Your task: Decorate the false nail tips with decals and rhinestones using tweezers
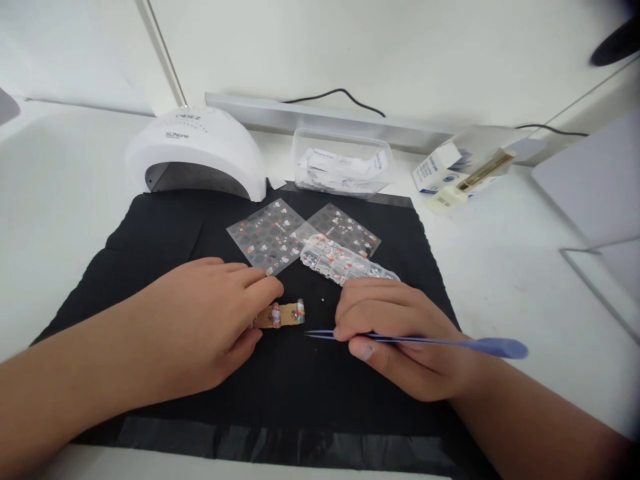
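Observation:
My left hand (205, 320) rests on the black mat (165, 233) and pinches one end of a small brown strip (283, 315) that carries decorated nail tips. My right hand (400, 337) grips blue tweezers (425, 341) whose fine tips point left toward the strip, a short gap away. A tiny bead (323, 300) lies on the mat between the hands. Just behind my right hand lies a clear box of small gems (345, 261), and behind that two clear sticker sheets (273, 235) overlap.
A white nail lamp (200, 150) stands at the mat's back left. A clear tub of paper packets (343, 167) sits behind the mat. A small box and a cream bottle (465, 177) lie at the back right. A black cable (345, 93) runs along the wall.

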Demonstrator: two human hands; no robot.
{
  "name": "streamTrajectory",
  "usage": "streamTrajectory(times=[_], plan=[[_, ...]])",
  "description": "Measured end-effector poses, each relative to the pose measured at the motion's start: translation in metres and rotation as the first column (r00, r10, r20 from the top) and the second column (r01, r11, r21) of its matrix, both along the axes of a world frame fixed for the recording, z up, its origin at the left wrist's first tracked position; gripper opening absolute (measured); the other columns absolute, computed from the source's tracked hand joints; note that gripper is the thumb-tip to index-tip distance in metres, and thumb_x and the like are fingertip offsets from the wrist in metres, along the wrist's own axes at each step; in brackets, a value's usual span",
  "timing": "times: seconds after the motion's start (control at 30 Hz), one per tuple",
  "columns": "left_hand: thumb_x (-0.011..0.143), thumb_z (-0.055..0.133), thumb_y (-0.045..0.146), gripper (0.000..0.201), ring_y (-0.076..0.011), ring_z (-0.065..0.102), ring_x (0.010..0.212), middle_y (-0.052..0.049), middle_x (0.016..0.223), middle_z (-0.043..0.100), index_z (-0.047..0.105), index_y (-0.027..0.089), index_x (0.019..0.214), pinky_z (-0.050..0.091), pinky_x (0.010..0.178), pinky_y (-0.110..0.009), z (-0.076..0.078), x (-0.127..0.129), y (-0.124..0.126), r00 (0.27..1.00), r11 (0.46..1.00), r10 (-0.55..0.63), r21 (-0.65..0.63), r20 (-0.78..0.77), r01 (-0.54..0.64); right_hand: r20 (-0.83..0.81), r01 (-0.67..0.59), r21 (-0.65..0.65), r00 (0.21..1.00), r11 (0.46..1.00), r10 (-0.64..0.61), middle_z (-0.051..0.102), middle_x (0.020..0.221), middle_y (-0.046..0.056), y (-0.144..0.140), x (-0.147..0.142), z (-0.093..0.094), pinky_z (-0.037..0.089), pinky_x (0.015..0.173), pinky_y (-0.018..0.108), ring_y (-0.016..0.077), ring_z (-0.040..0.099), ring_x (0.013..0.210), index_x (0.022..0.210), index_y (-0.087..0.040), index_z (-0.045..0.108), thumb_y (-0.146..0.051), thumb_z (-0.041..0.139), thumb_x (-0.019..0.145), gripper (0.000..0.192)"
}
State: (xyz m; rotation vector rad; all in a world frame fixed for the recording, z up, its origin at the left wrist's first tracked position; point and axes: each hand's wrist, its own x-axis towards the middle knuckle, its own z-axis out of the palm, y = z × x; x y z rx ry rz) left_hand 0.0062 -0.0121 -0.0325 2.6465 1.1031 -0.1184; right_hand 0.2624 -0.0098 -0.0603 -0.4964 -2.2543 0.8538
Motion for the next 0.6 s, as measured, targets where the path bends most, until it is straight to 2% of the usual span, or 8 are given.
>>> streamTrajectory(times=[0.6], plan=[[0.086,0.054,0.019,0.006,-0.0221,0.063,0.072,0.0,0.084,0.066,0.056,0.023,0.09,0.041,0.067,-0.037,0.0006,0.0011,-0.0003,1.0,1.0,-0.002,0.002,0.003,0.002,0.006,0.002,0.0,1.0,1.0,-0.002,0.064,0.075,0.003,-0.0011,0.0,-0.0004,0.048,0.067,0.026,0.0126,0.056,0.071,0.084,-0.013,0.065,-0.013,0.054,0.093,0.014]])
